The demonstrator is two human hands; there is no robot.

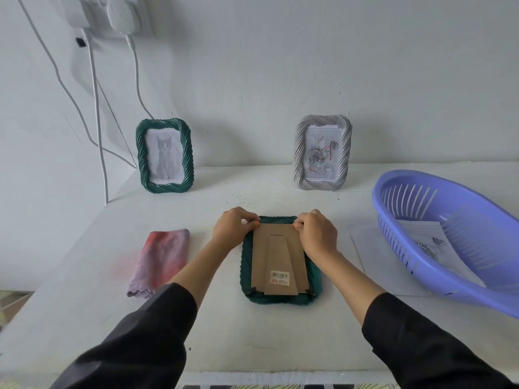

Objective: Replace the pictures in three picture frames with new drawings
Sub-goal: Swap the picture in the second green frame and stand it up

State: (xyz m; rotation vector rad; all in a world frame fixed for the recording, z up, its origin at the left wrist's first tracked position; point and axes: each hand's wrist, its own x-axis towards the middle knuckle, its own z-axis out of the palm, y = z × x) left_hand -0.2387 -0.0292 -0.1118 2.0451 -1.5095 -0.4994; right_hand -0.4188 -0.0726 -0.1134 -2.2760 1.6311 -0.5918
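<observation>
A dark green picture frame [246, 265] lies face down on the white table, its brown cardboard back [278, 256] up, with a barcode sticker near its lower edge. My left hand [233, 227] pinches at the back's top left corner. My right hand [317, 233] does the same at the top right corner, fingers curled at the frame's upper edge. A second green frame [165, 155] with a cat drawing stands against the wall at the back left. A silver-grey frame [322, 153] with a rose drawing stands at the back right.
A folded pink and purple cloth [161, 261] lies left of the face-down frame. A purple plastic basket [449, 234] at the right holds paper with drawings [427, 242]; another sheet [373, 256] lies under it. White cables [97, 108] hang down the wall at the left.
</observation>
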